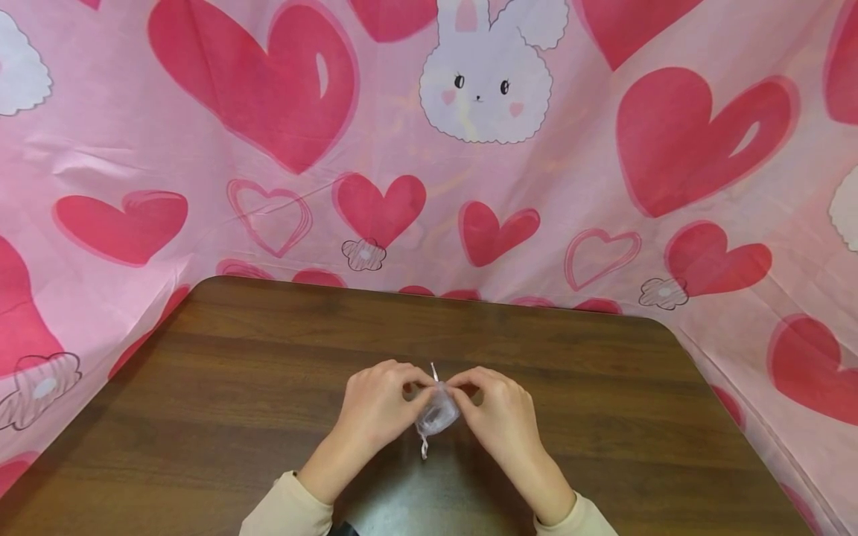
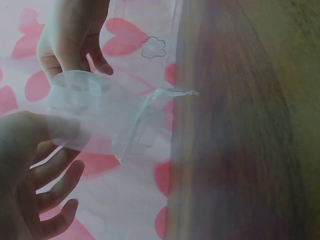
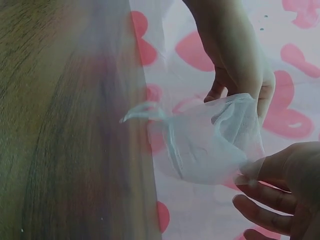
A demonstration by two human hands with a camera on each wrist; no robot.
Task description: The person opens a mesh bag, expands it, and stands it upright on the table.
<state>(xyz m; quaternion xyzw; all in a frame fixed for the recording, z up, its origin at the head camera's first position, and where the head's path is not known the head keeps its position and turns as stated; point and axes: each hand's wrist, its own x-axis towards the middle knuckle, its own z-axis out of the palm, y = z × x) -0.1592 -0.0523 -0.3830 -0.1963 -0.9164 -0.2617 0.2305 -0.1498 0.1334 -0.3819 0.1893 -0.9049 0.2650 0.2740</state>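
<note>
A small sheer white drawstring pouch point(image 1: 439, 418) is held up between both hands over the table. My left hand point(image 1: 382, 400) pinches its edge on one side between thumb and forefinger. On the opposite side, my right hand point(image 1: 499, 409) pinches the edge the same way. The see-through fabric spreads between them in the left wrist view, with the left hand's other fingers point(image 2: 62, 187) loosely bent below. A thin white ribbon point(image 3: 142, 111) runs across the pouch point(image 3: 205, 145) and sticks out past it. Nothing shows inside the pouch.
Beneath the hands lies a dark brown wooden table point(image 1: 255, 335) with rounded far corners. A pink cloth point(image 1: 570, 171) printed with red hearts and white rabbits hangs behind the table and along its sides. Beige sleeves point(image 1: 288, 510) cover the forearms.
</note>
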